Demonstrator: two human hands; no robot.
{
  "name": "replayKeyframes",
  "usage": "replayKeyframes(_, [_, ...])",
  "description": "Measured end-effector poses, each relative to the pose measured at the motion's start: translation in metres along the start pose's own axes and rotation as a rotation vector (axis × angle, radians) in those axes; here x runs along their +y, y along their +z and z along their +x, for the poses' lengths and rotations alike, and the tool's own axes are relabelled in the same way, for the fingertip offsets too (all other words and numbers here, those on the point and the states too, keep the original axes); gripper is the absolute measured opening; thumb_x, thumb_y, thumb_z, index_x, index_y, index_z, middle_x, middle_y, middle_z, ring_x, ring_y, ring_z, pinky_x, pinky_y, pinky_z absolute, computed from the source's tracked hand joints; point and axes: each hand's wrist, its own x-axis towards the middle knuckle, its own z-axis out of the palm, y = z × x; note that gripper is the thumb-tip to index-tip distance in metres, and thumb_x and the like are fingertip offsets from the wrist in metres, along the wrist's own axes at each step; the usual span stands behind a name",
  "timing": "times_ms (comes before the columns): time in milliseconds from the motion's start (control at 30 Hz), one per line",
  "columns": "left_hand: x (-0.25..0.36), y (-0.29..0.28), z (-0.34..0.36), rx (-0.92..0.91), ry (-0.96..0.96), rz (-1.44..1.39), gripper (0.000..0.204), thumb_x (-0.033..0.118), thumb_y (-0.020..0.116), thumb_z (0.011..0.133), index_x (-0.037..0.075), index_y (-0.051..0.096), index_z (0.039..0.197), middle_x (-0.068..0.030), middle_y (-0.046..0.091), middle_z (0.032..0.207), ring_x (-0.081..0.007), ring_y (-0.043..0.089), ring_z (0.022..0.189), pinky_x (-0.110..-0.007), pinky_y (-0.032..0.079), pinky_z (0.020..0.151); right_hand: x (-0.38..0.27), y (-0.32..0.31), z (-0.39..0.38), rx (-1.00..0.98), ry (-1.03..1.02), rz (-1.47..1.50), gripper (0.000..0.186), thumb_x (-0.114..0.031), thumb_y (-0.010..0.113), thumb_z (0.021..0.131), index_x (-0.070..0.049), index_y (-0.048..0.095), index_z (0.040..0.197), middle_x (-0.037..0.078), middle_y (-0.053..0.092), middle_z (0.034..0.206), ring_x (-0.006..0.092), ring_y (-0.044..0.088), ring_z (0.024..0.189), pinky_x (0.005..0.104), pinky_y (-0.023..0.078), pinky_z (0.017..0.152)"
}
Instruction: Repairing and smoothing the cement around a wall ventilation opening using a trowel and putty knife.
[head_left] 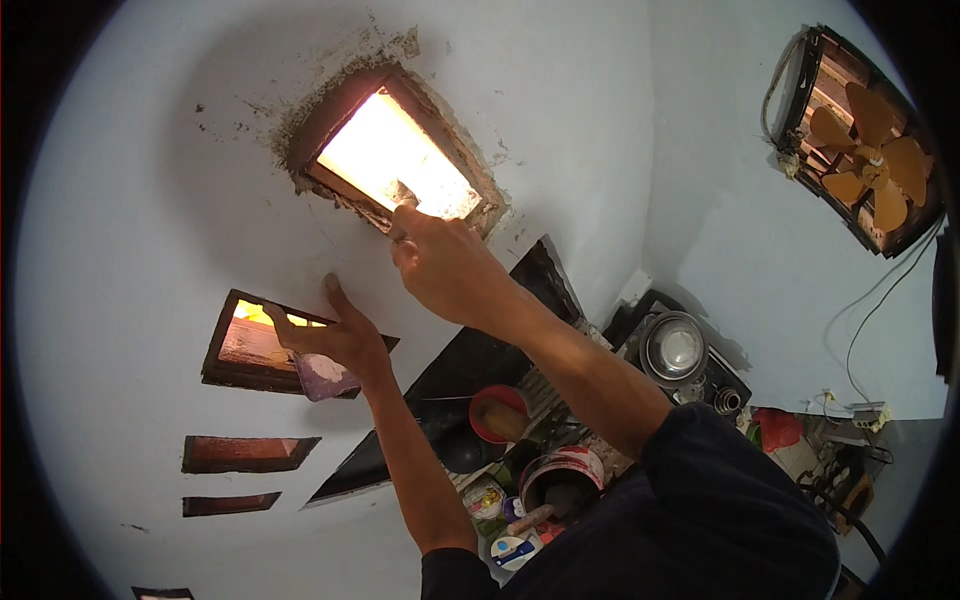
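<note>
My right hand (445, 258) is raised at the lower edge of a brightly lit wall opening (395, 82) with a rough, crumbling surround. Its fingers are closed, and a small dark patch shows just past the fingertips against the glare; what they pinch I cannot make out. Lower and to the left, my left hand (345, 340) is in front of a second framed opening (215, 360), thumb up and a finger stretched left. Under its palm it holds a flat purple piece (322, 385) bearing a whitish smear. The fingers behind this piece are partly hidden.
Below my arms lie a red bowl (480, 425), a red-stained bucket (595, 465) and a metal pan (676, 350) on a stove. A dark panel (425, 385) runs along the wall. An orange-bladed fan (873, 170) and a hanging cable (865, 320) are at the right.
</note>
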Motion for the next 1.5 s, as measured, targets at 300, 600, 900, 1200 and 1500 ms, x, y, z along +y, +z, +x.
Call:
replayKeyframes(300, [0.007, 0.000, 0.002, 0.101, 0.162, 0.113, 0.092, 0.033, 0.075, 0.107, -0.003, 0.015, 0.167, -0.0261, 0.028, 0.159, -0.0431, 0.026, 0.152, -0.062, 0.033, 0.123, 0.005, -0.008, -0.008, -0.022, 0.138, 0.146, 0.016, -0.009, 0.059, 0.101, 0.005, 0.065, 0.105, 0.033, 0.072, 0.085, 0.0511, 0.074, 0.089, 0.0576, 0.056, 0.080])
replayKeyframes(600, [0.003, 0.017, 0.033, 0.201, 0.531, 0.398, 0.054, 0.027, 0.064, 0.113, 0.006, 0.048, 0.160, -0.0235, 0.025, 0.170, -0.0474, 0.019, 0.158, -0.065, 0.026, 0.125, 0.028, -0.010, -0.023, 0.002, 0.174, 0.145, 0.024, -0.017, 0.065, 0.106, 0.003, 0.066, 0.119, 0.027, 0.072, 0.082, 0.0401, 0.074, 0.075, 0.0489, 0.055, 0.071])
replayKeyframes(900, [-0.002, 0.024, 0.032, 0.199, 0.602, 0.462, 0.080, 0.062, 0.065, 0.105, 0.009, 0.049, 0.163, -0.0207, 0.032, 0.170, -0.0533, 0.018, 0.161, -0.074, 0.024, 0.123, 0.036, -0.019, -0.031, -0.048, 0.167, 0.198, 0.021, -0.015, 0.063, 0.105, 0.002, 0.065, 0.118, 0.028, 0.070, 0.078, 0.0440, 0.074, 0.075, 0.0522, 0.055, 0.070])
replayKeyframes(1200, [0.002, 0.024, 0.030, 0.190, 0.618, 0.583, 0.087, 0.055, 0.073, 0.102, 0.005, 0.041, 0.165, -0.0271, 0.033, 0.167, -0.0521, 0.018, 0.162, -0.074, 0.027, 0.125, 0.044, 0.006, -0.028, 0.042, 0.039, 0.203, 0.013, -0.012, 0.062, 0.104, 0.001, 0.060, 0.107, 0.029, 0.071, 0.091, 0.0519, 0.072, 0.084, 0.0582, 0.056, 0.072])
replayKeyframes(1500, [0.001, 0.028, 0.027, 0.180, 0.617, 0.538, 0.087, 0.053, 0.074, 0.102, 0.003, 0.040, 0.165, -0.0286, 0.033, 0.167, -0.0498, 0.020, 0.163, -0.074, 0.025, 0.128, 0.032, 0.012, -0.018, 0.041, 0.025, 0.164, 0.014, -0.009, 0.062, 0.104, 0.004, 0.059, 0.105, 0.029, 0.070, 0.086, 0.0509, 0.072, 0.080, 0.0584, 0.056, 0.072])
